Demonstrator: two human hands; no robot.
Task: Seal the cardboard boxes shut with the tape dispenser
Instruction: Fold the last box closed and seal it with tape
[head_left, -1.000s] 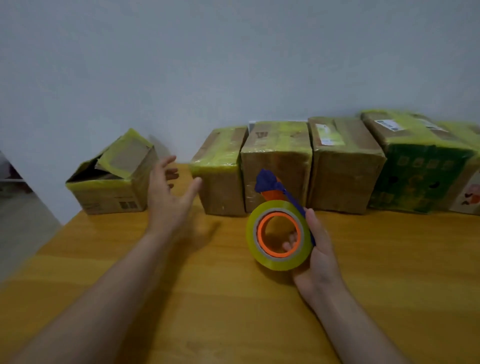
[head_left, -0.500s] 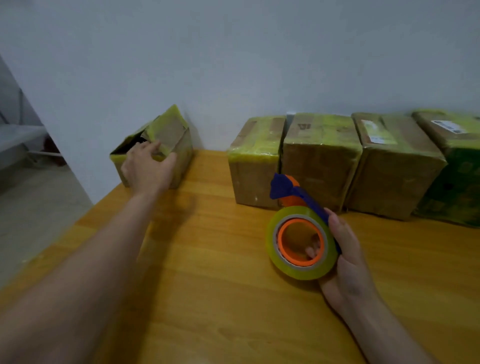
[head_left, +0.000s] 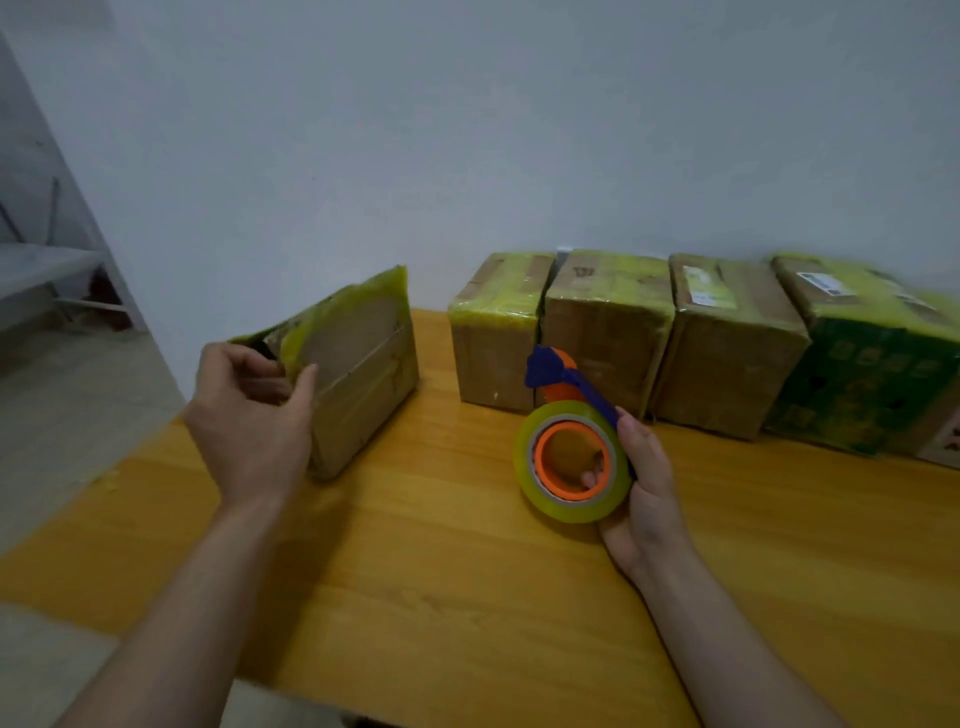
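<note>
An open cardboard box (head_left: 363, 374) with yellowish tape on its flaps stands at the table's left edge, one flap raised. My left hand (head_left: 254, 421) grips that box at its near corner, thumb against the flap. My right hand (head_left: 641, 483) holds the tape dispenser (head_left: 571, 457), a yellow roll on an orange core with a blue blade arm, fingers through the core, just above the table in front of the row of boxes.
Several taped boxes (head_left: 608, 332) stand in a row against the white wall, the rightmost one green (head_left: 862, 374). The wooden table (head_left: 457, 571) ends close to the left of the open box; beyond that is floor and a metal frame (head_left: 47, 270).
My left hand reached the open box, took hold of it and pulled it nearer along the table. My view swung left. The right hand with the dispenser stayed about where it was.
</note>
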